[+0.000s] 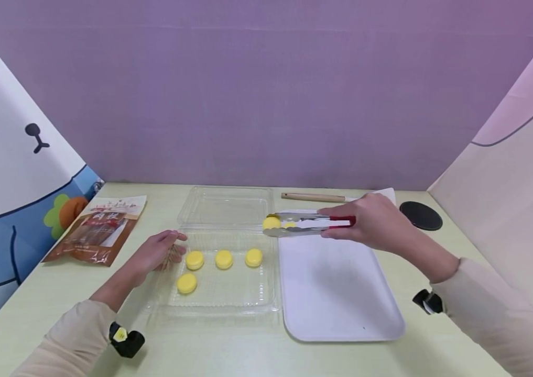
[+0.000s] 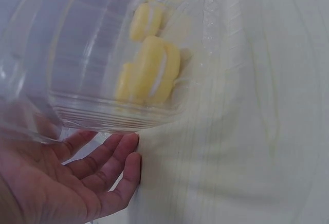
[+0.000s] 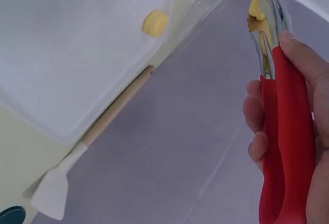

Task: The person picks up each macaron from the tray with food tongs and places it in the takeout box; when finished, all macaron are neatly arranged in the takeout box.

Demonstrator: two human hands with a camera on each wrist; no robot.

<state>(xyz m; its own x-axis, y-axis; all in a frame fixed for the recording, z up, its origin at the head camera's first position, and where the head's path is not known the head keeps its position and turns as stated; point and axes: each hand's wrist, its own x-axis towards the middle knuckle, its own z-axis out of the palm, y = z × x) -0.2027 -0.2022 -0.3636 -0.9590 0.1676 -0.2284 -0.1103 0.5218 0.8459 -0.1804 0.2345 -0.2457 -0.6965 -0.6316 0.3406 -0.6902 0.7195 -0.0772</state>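
My right hand (image 1: 377, 222) grips red-handled metal tongs (image 3: 288, 131), which pinch a yellow macaron (image 1: 271, 223) over the right side of the clear plastic container (image 1: 233, 303). Several more macarons (image 1: 224, 259) stand in its base: three in a row across and one in front at the left. At the container's left side is my left hand (image 1: 162, 250), fingers relaxed and bent. In the left wrist view its fingertips (image 2: 131, 144) lie right at the container's wall, with the thumb partly behind the plastic. Another macaron (image 3: 156, 23) sits at the white tray's (image 1: 337, 293) far left corner.
The container's lid (image 1: 228, 207) lies folded back toward the purple backdrop. Behind the tray is a wooden-handled spatula (image 1: 313, 197) with a white blade. A round black disc (image 1: 420, 215) lies at the back right, a brown food packet (image 1: 98, 230) at the left.
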